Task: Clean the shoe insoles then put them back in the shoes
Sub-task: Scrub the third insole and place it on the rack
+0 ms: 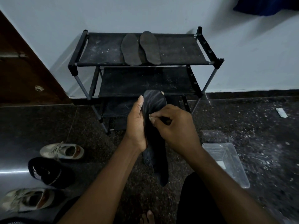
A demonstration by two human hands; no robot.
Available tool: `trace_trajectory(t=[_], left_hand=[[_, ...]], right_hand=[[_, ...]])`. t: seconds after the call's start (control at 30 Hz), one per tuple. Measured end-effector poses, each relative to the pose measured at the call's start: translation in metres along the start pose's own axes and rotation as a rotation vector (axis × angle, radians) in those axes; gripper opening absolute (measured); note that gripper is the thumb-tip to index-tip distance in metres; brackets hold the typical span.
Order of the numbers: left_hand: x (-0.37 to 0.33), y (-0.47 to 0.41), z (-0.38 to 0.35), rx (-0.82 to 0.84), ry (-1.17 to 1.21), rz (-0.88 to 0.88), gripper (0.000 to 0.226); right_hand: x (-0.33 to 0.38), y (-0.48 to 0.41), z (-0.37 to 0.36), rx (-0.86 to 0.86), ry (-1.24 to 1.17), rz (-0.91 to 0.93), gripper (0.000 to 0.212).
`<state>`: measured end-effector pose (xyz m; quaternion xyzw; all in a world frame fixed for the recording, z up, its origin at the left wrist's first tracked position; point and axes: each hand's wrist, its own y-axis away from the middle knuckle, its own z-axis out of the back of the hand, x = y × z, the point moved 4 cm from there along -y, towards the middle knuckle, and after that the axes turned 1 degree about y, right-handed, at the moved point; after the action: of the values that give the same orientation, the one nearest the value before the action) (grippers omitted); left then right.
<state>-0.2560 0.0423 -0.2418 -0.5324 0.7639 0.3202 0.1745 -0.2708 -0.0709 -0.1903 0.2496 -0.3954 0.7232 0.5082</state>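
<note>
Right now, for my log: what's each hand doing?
Left hand: holds the long dark insole.
Right hand: pinches a small pale scrap against it.

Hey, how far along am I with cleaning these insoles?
Two insoles lie on the rack's top shelf, possibly cleaned already. Left hand holds a dark insole; right hand pinches a small wipe against it. Remaining: returning insoles to the shoes on the floor.

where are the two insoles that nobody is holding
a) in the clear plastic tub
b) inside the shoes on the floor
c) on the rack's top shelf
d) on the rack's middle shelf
c, the two loose insoles lie side by side on the top shelf of the black rack.
</note>
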Motion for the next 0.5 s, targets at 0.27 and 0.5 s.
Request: trace_trajectory(t=[0.27, 0.5], left_hand=[[0.0006, 0.0013, -0.0023, 0.045, 0.039, 0.045, 0.067], [0.0054, -0.0053, 0.0017, 0.071, 0.016, 0.076, 0.07]], right_hand=[[0.0028, 0.0014, -0.0051, 0.036, 0.005, 0.025, 0.01], [0.0052, -0.0015, -0.0032, -0.014, -0.023, 0.021, 0.014]])
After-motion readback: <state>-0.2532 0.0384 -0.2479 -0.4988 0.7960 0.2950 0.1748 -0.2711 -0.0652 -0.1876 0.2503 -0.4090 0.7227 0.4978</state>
